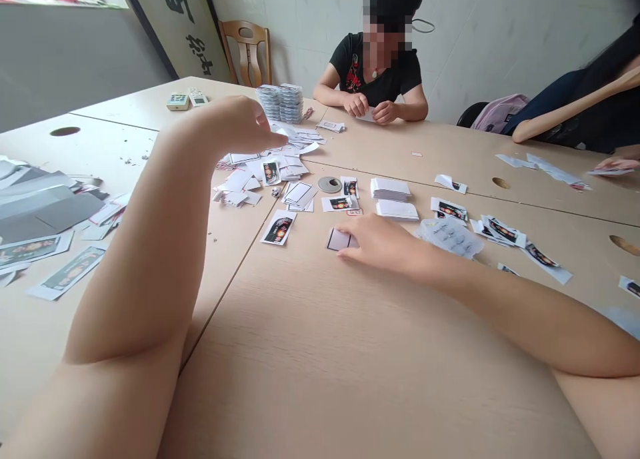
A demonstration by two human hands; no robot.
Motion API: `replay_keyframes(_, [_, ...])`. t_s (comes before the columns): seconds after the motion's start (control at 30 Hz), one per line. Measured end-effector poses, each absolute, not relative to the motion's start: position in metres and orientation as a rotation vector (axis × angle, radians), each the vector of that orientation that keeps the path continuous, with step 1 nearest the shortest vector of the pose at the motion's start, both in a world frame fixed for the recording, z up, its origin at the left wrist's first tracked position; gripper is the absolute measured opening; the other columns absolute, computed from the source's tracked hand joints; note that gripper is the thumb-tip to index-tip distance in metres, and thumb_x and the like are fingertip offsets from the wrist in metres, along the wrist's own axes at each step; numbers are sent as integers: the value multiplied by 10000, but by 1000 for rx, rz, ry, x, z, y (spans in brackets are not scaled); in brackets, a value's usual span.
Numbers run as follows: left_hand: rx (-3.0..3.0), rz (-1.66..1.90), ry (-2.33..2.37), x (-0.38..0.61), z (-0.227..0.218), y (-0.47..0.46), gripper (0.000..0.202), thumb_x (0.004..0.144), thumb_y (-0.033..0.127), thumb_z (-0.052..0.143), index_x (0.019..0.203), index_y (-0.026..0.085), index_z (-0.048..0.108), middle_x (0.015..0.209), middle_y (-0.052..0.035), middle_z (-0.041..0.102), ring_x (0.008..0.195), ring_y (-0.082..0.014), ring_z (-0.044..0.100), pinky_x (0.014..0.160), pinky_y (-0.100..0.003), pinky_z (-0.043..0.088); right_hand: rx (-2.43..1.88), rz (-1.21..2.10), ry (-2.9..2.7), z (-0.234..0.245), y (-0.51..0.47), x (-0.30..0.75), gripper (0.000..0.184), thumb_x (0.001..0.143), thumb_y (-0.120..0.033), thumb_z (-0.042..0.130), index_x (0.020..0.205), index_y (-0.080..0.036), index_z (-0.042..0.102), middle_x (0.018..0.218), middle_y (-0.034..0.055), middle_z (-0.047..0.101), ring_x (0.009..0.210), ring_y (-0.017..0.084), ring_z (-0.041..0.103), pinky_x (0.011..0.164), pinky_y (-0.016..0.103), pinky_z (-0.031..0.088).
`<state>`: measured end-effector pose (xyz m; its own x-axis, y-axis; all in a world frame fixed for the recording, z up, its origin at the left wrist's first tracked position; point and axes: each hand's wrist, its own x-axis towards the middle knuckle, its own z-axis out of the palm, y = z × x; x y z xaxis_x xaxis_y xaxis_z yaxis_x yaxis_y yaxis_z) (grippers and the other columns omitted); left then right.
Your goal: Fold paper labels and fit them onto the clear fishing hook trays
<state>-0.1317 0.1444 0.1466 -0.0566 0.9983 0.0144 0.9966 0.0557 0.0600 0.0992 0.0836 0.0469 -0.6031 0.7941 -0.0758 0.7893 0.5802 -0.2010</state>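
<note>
My left hand (245,122) is stretched far forward over a loose heap of white cards (280,159), its fingertips pinched on a white paper piece (286,134) at the top of the heap. My right hand (383,242) lies flat on the table with its fingers pressing on a small white card with a dark outline (337,239). A printed picture card (279,227) lies just left of that card. Two neat stacks of white cards (393,198) sit beyond my right hand.
A tall stack of bundled cards (280,102) stands at the back. A person in a black top (377,72) sits opposite handling a card. Another person's arm (575,109) reaches in at right. Printed slips (500,229), a round metal disc (329,184) and grey sheets (45,209) lie around.
</note>
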Motion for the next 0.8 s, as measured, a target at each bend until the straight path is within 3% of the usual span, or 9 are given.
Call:
replay_keyframes(0.17, [2122, 230, 2322, -132, 162, 125, 579, 748, 672, 478, 1103, 229, 596, 990, -68, 608, 811, -198, 530, 775, -468, 467, -1338, 246, -2533, 57, 127, 74, 331, 765, -363, 667, 1025, -169, 595, 990, 104, 659, 861, 232, 608, 682, 315, 442])
replay_keyframes(0.27, [2038, 312, 2362, -127, 168, 112, 546, 733, 638, 521, 1044, 202, 623, 991, -63, 603, 829, -196, 539, 810, -452, 460, -1309, 213, -2460, 53, 161, 49, 387, 785, -340, 636, 1114, -167, 527, 1043, 103, 633, 816, 207, 593, 681, 317, 433])
replay_keyframes(0.4, [2041, 294, 2412, -125, 172, 107, 508, 752, 597, 522, 1028, 181, 613, 996, -73, 592, 873, -214, 537, 824, -467, 458, -1330, 240, -2732, 45, 185, 27, 294, 836, -431, 564, 999, -191, 607, 1025, 110, 612, 1007, 287, 528, 837, 423, 382])
replay_keyframes(0.53, [2075, 219, 2422, -128, 172, 113, 482, 763, 587, 516, 1009, 185, 616, 981, -69, 598, 854, -206, 533, 822, -462, 459, -1294, 93, -2702, 58, 179, 35, 368, 943, -419, 358, 953, -211, 661, 1093, 128, 567, 1128, 343, 429, 903, 504, 294])
replay_keyframes(0.63, [2027, 205, 2429, -127, 170, 116, 499, 752, 607, 518, 1022, 198, 613, 988, -71, 595, 841, -207, 530, 815, -455, 459, -1231, -74, -2650, 78, 155, 61, 326, 944, -333, 376, 945, -200, 674, 1096, 130, 560, 1094, 328, 441, 896, 500, 285])
replay_keyframes(0.73, [2010, 230, 2441, -126, 170, 116, 519, 750, 636, 492, 1051, 226, 596, 1036, -73, 586, 837, -205, 512, 816, -443, 459, -1158, -85, -2677, 88, 118, 95, 325, 943, -301, 385, 843, -175, 667, 1023, 118, 577, 1037, 287, 468, 894, 463, 299])
replay_keyframes(0.8, [2041, 274, 2467, -130, 173, 114, 512, 767, 623, 473, 1060, 219, 589, 1047, -70, 579, 828, -188, 496, 815, -418, 460, -1066, -78, -2664, 86, 87, 119, 240, 920, -275, 438, 882, -170, 650, 1015, 113, 582, 1002, 260, 487, 870, 416, 329])
